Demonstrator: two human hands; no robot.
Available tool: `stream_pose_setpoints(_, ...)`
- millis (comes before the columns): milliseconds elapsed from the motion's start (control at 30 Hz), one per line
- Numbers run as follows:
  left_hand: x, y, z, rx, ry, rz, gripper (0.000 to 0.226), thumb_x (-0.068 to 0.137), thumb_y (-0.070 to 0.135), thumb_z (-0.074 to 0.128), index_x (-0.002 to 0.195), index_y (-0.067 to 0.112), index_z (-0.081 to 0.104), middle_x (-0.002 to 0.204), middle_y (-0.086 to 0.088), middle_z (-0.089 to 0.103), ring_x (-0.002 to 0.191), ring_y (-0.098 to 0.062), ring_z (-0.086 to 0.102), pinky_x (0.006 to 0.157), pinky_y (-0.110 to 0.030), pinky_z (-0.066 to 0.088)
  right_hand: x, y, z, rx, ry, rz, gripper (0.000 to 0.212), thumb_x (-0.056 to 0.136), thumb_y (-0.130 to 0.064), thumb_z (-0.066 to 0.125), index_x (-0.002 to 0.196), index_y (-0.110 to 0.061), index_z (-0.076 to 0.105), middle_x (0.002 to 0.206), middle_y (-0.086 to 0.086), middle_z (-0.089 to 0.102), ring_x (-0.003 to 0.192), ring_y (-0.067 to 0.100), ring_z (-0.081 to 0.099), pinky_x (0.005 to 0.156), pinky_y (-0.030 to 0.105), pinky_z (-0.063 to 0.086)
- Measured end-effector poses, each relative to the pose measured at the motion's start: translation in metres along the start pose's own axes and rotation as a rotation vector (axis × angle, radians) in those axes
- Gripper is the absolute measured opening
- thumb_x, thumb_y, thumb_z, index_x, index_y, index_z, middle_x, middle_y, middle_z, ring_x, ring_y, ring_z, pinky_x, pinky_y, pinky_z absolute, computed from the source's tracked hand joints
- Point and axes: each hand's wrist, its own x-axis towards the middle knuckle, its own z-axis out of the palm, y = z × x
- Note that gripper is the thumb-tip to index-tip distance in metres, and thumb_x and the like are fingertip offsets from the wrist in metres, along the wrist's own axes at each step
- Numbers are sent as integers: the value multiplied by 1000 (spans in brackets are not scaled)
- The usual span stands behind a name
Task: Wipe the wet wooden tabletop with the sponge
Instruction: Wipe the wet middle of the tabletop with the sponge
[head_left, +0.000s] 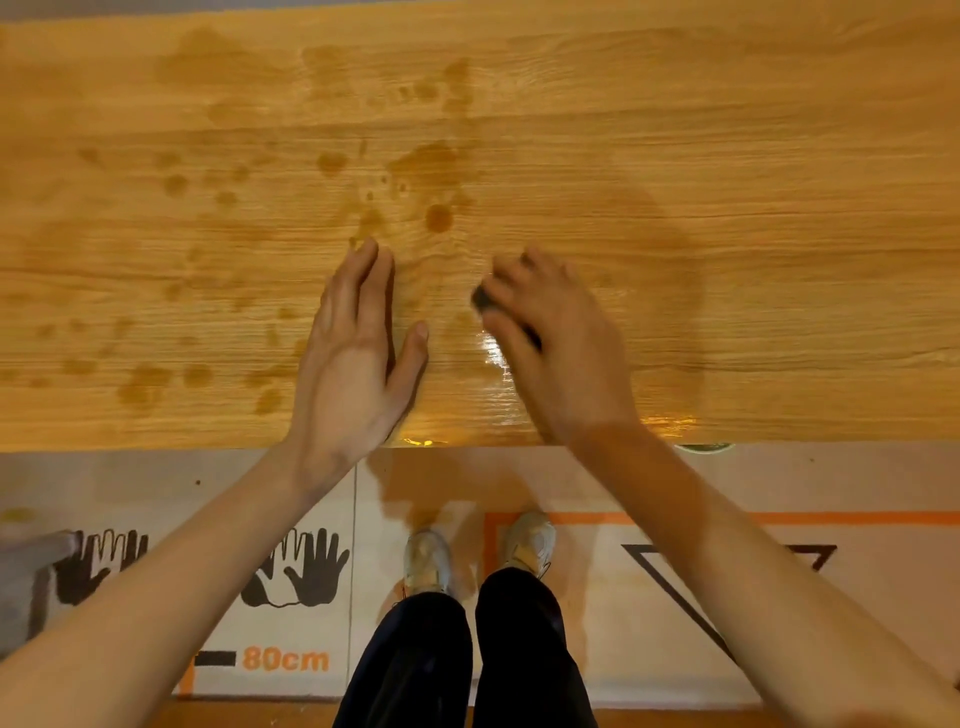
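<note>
Seen from above, the right hand (550, 338) curls closed over a small dark sponge (488, 301), likely soft, light and best pressed from on top, near the front of the wet wooden table (779, 156), while the left hand (353, 353) lies open, flat and empty just beside it, with scattered droplets (439, 217) ahead and nothing in the way.

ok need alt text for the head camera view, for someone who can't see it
Seen from above, a person's right hand presses a dark sponge onto a wet wooden tabletop, while the open left hand rests flat beside it. Dark water spots dot the wood, mostly to the left and ahead of the hands.
</note>
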Motion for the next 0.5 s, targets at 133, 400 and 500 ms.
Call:
stream_pose_setpoints(133, 3, -1, 4, 36, 22, 12, 63, 107, 37, 36, 154, -4, 29, 164, -17, 25, 153, -32, 22, 121, -50, 29, -55, -1, -7, 112, -165, -187, 29, 95, -23, 55, 116, -11, 70, 130, 5, 63, 134, 25, 47, 118, 35, 25)
stream_pose_setpoints(400, 1, -5, 8, 49, 37, 26, 62, 107, 37, 34, 154, -3, 30, 163, -17, 26, 153, -31, 22, 121, -48, 29, 50, 17, -5, 53, 158, 229, 23, 99, -22, 51, 108, -17, 71, 135, 1, 59, 141, 25, 35, 119, 39, 13)
stream_pose_setpoints(500, 1, -4, 7, 48, 21, 7, 63, 107, 39, 32, 156, 0, 28, 164, -15, 23, 154, -31, 22, 120, -50, 31, -6, -8, 13, 39, 97, 52, 20, 95, -20, 58, 106, -10, 72, 122, 6, 67, 130, 28, 49, 118, 39, 18)
